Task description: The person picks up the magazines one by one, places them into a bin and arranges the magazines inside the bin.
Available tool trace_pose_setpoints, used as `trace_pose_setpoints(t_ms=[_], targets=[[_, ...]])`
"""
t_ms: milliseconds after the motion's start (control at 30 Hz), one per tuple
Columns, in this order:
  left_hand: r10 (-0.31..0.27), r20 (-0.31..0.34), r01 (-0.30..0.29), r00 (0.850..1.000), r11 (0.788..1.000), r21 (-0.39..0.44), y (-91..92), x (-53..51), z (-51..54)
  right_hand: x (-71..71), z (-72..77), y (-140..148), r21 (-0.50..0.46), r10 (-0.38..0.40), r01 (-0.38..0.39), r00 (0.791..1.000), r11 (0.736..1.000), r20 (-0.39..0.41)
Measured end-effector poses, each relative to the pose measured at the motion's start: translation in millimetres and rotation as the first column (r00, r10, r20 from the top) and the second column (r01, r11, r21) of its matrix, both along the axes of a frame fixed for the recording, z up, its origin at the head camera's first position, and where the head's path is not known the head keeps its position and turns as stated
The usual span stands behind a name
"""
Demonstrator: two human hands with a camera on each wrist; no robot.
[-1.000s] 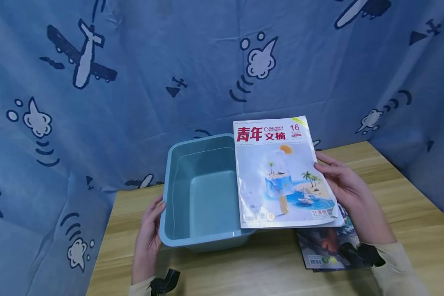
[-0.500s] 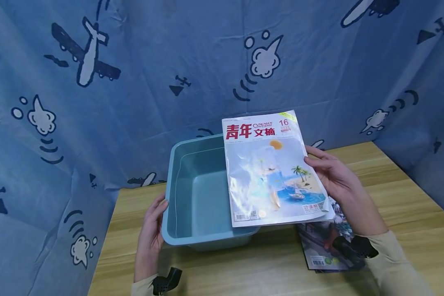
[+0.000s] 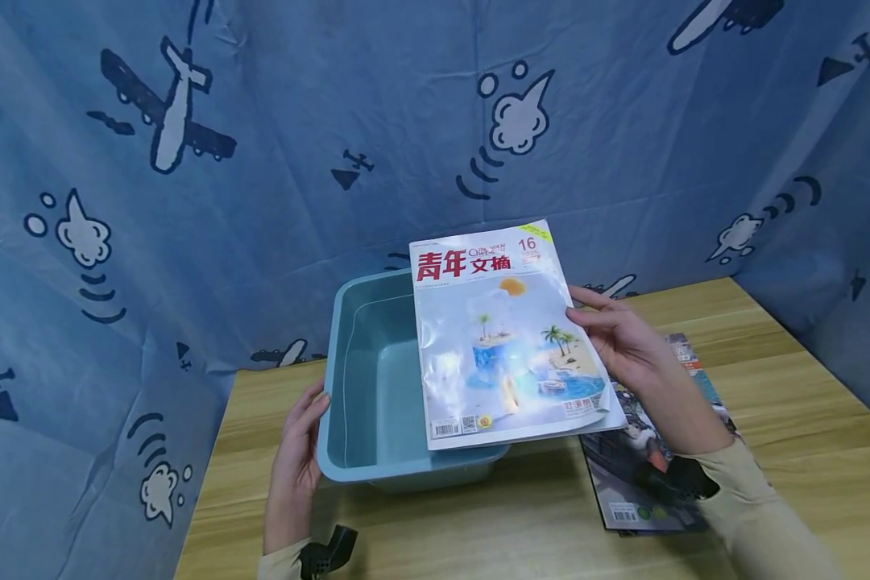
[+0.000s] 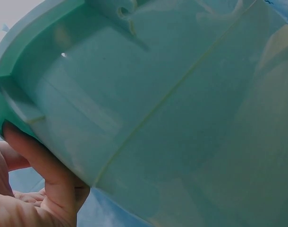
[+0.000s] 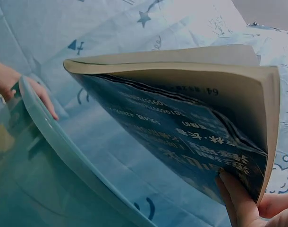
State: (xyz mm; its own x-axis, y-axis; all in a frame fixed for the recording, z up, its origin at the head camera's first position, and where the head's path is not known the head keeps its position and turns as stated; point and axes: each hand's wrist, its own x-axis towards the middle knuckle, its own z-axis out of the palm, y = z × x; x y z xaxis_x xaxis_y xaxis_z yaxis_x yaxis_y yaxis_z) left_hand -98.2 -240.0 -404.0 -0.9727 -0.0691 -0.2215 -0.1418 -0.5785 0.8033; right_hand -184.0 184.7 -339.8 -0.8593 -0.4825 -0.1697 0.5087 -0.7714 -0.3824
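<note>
A magazine point(image 3: 507, 346) with a pale cover and red title is pinched at its right edge by my right hand point(image 3: 619, 338). It hangs over the right part of a teal plastic basin point(image 3: 377, 403), hiding that side. In the right wrist view the magazine point(image 5: 182, 127) shows its dark back cover and page edges above the basin rim point(image 5: 73, 151), with fingers under it. My left hand point(image 3: 299, 443) grips the basin's left rim. From the left wrist, the basin's outer wall point(image 4: 158, 113) fills the view, and the left hand point(image 4: 45, 179) curls under its rim.
Dark-covered magazines point(image 3: 638, 483) lie stacked on the wooden table point(image 3: 478, 532), right of the basin and partly under my right forearm. A blue curtain point(image 3: 275, 201) printed with planes hangs behind the table.
My right hand has carried the pale magazine leftward, farther over the basin, uncovering more of the dark magazines on the table. The left hand has stayed on the basin rim.
</note>
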Motion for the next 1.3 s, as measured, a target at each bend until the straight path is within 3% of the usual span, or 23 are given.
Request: trace_pose_setpoints(t_ms=[267,667,1000,1300], targets=[[-0.015,-0.046,0.016,0.999,1.0,0.011,-2.9,0.9,-4.1,-1.5,0.0,-15.4,0.037,0.016,-0.015,1.0,0.999,-0.007],[0.007,-0.001,-0.007,1.0,1.0,-0.014,-2.3,1.5,-4.0,0.0,-3.1,-37.3,0.119,0.009,-0.008,1.0,0.993,-0.008],[0.0,-0.025,0.0,1.0,1.0,-0.004,-2.1,0.9,-6.0,-9.4,-4.1,-53.8,0.23,0.021,-0.015,1.0,0.973,-0.022],[0.025,0.012,-0.024,1.0,0.999,-0.024,-0.2,-2.6,-2.7,-14.2,-4.9,-64.9,0.28,0.01,-0.011,1.0,0.96,0.007]])
